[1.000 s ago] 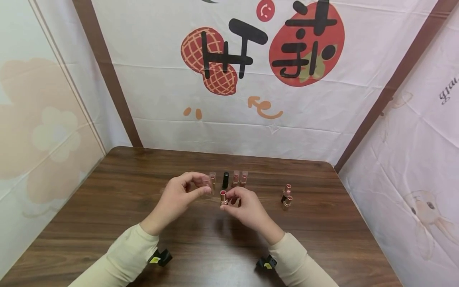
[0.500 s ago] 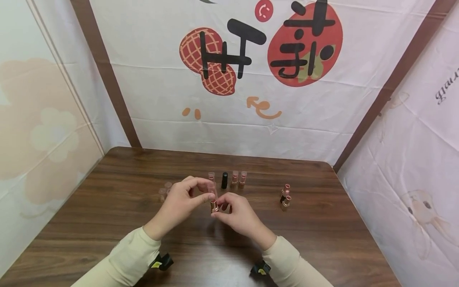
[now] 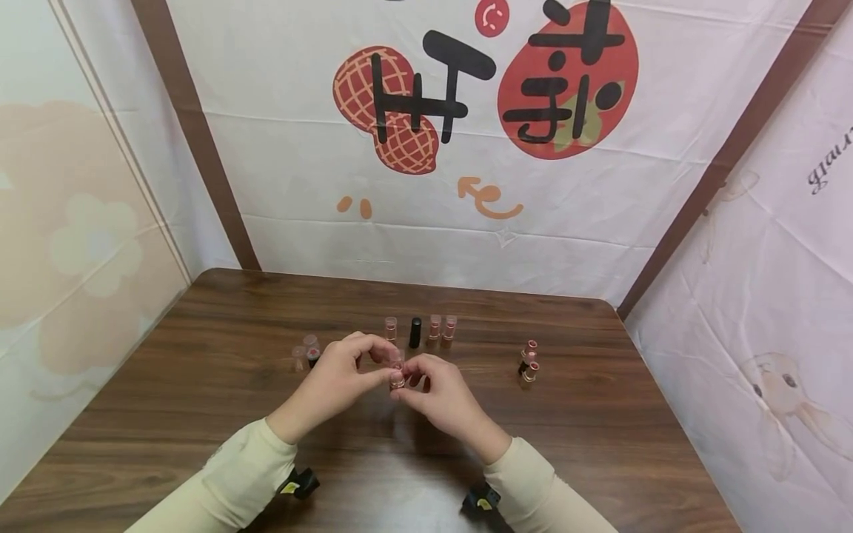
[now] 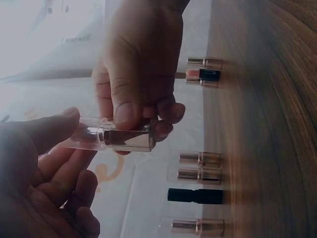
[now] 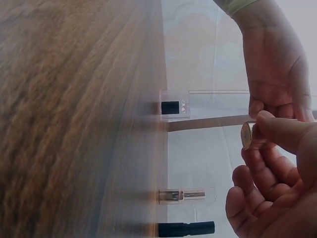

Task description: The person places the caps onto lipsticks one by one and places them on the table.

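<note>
In the head view both hands meet over the middle of the table. My right hand (image 3: pixel 443 389) grips the shiny gold base of a lipstick (image 4: pixel 129 140) between thumb and fingers. With thumb and fingertips my left hand (image 3: pixel 336 374) pinches a clear lipstick cap (image 4: pixel 88 135). In the left wrist view the cap sits over the lipstick's upper end, in line with it. Whether it is fully seated I cannot tell. From the right wrist only the round bottom of the lipstick shows clearly, the rest being behind fingers.
Behind the hands stand clear-capped lipsticks (image 3: pixel 449 329) and a black tube (image 3: pixel 415 333) in a row. Several uncapped lipsticks (image 3: pixel 529 371) cluster on the right. Clear caps (image 3: pixel 298 360) and a dark piece with a red top (image 3: pixel 313 357) stand left.
The hands came together, the right moving left with the lipstick. The clear cap, held above and apart before, has come down over the lipstick.
</note>
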### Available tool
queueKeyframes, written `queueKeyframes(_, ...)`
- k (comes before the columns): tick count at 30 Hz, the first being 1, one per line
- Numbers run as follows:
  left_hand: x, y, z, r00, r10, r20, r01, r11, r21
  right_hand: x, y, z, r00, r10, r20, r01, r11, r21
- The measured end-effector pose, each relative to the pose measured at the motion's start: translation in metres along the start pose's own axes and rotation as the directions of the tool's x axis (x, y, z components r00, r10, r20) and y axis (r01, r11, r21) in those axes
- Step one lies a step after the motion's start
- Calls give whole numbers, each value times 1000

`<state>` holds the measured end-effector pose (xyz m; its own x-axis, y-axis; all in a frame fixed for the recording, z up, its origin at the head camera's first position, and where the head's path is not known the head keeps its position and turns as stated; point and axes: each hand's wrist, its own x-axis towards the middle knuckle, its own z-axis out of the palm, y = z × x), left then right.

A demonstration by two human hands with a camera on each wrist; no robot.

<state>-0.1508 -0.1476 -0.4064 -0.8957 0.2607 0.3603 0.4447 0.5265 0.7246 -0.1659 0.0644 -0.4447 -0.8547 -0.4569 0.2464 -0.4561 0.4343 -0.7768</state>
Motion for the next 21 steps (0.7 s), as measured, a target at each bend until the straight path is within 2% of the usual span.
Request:
queueKeyframes(6,0,0,2,1000,-7,22,7,1000,7,0,0,0,1000,-1,-15,1,1000,-2)
queueKeyframes(11,1,-1,5,1000,-2,7,1,1000,10,1,0,0,999,-17,-34,16,1000,-24)
queueKeyframes(21,1,-6,10,999,48,-1,-48,999,13,1,0,-1,998,-40,-50,35,993,-110)
